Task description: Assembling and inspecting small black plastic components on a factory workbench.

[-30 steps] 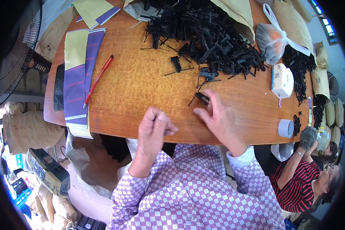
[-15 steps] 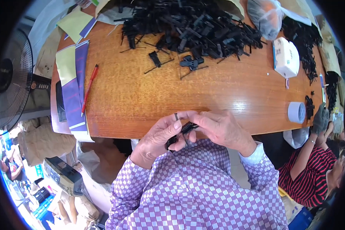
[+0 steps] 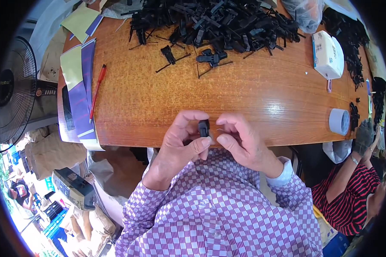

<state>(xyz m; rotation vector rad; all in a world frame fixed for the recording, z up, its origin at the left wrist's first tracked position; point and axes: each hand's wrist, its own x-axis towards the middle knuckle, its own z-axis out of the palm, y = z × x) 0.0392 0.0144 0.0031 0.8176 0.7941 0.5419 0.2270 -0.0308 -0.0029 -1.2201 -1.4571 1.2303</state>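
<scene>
My left hand (image 3: 185, 139) pinches a small black plastic part (image 3: 204, 127) between thumb and fingers, just off the near edge of the table. Close by on its right, my right hand (image 3: 243, 143) is open, thumb and fingertips apart and not touching the part. A thin pale line shows at its fingertips; I cannot make out what it is. Farther off, two loose black plastic pieces with thin rods, one on the left (image 3: 169, 55) and one on the right (image 3: 212, 58), lie before a large heap of similar black parts (image 3: 218, 25).
A red pen (image 3: 98, 92) and purple-and-yellow papers (image 3: 79, 96) lie at the left, beside a fan (image 3: 10, 88). On the right stand a white tissue pack (image 3: 328, 55) and a tape roll (image 3: 339, 121). A gloved co-worker's hand (image 3: 363, 139) is at the far right.
My hands have moved apart. The black part now stands upright in my left fingers, and my right fingers have come off it. The view has shifted slightly.
</scene>
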